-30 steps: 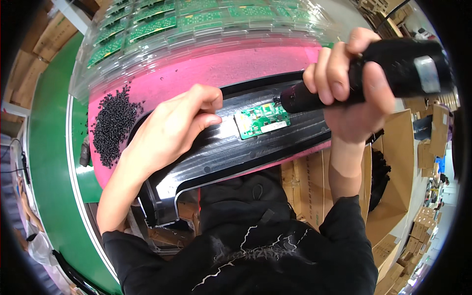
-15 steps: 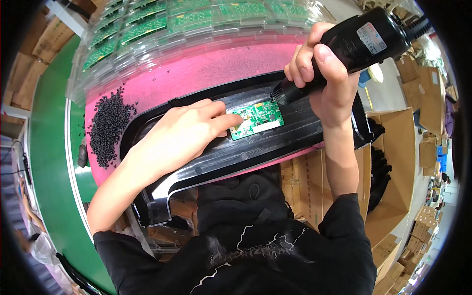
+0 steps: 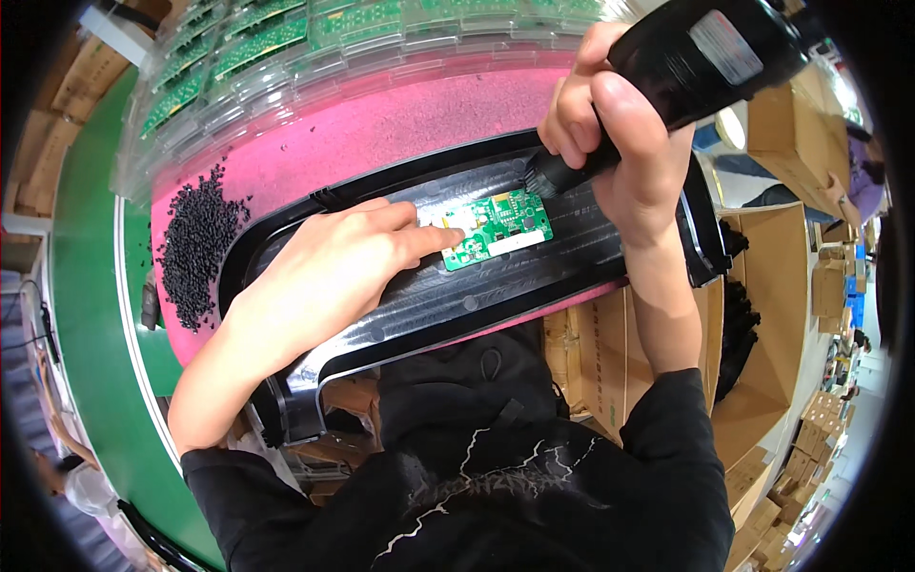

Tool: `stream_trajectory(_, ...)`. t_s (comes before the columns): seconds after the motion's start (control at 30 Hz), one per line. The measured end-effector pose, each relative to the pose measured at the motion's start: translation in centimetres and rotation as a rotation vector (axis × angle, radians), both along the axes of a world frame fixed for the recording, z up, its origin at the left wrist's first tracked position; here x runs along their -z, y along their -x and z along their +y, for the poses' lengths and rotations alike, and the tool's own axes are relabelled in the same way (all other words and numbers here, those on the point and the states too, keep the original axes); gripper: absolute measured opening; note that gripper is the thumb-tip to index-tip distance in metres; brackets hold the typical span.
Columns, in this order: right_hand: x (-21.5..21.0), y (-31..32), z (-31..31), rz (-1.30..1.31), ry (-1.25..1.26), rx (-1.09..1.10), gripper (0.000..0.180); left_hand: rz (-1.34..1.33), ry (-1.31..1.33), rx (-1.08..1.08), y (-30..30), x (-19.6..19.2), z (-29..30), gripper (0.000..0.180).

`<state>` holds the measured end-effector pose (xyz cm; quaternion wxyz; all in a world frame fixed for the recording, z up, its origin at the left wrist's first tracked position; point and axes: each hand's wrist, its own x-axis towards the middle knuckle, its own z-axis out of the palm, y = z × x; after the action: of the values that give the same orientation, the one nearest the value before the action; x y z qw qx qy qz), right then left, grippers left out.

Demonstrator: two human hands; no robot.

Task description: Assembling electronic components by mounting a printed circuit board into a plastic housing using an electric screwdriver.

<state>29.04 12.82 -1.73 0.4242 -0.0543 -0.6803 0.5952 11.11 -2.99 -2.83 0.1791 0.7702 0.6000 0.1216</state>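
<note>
A green circuit board (image 3: pixel 496 231) lies inside a long black plastic housing (image 3: pixel 429 303) across the pink mat. My left hand (image 3: pixel 348 253) rests on the housing with its index fingertip on the board's left end. The other fingers are curled, and the thumb is hidden. My right hand (image 3: pixel 634 143) is wrapped round a thick black electric screwdriver (image 3: pixel 667 86), tilted with its ribbed lower end at the board's upper right corner. Whether the bit meets a screw there cannot be seen.
A heap of small black screw-like pieces (image 3: pixel 198 250) lies left of the housing. Stacked clear trays (image 3: pixel 353 67) of green boards stand at the far side. An open cardboard box (image 3: pixel 762 286) with black parts is at the right. Farther right, a person (image 3: pixel 863 181) handles a carton.
The view has shifted slightly. My right hand keeps its grip, with the screwdriver's end still at the board's corner. A person with a carton has come into view at the right.
</note>
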Motion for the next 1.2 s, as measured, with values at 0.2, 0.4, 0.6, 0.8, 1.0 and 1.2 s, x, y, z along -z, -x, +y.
stream_trajectory(0.2,-0.8,-0.6,-1.1,0.01,0.05,-0.055,0.027,-0.03,-0.006,-0.008,0.4,0.3,0.0,0.039)
stream_trajectory(0.4,-2.2,-0.4,-2.3,0.386,0.149,-0.517,0.035,-0.573,-0.122,-0.035,0.7,-0.4,0.2,0.035)
stream_trajectory(0.6,-3.7,0.5,-3.2,0.408,0.116,-0.57,0.036,-0.734,-0.317,-0.014,1.1,0.1,-0.4,0.035)
stream_trajectory(0.8,-4.2,0.7,-3.8,0.428,0.099,-0.539,0.037,-0.759,-0.425,-0.055,1.3,-0.1,-0.3,0.026)
stream_trajectory(1.0,-4.3,1.4,-5.1,0.29,0.078,-0.382,0.038,-0.467,-0.596,0.012,2.1,0.3,-0.5,0.019)
stream_trajectory(1.2,-3.2,1.9,-2.7,0.148,-0.17,-0.386,0.037,-0.31,-0.632,-0.201,2.7,-0.6,-1.0,0.009)
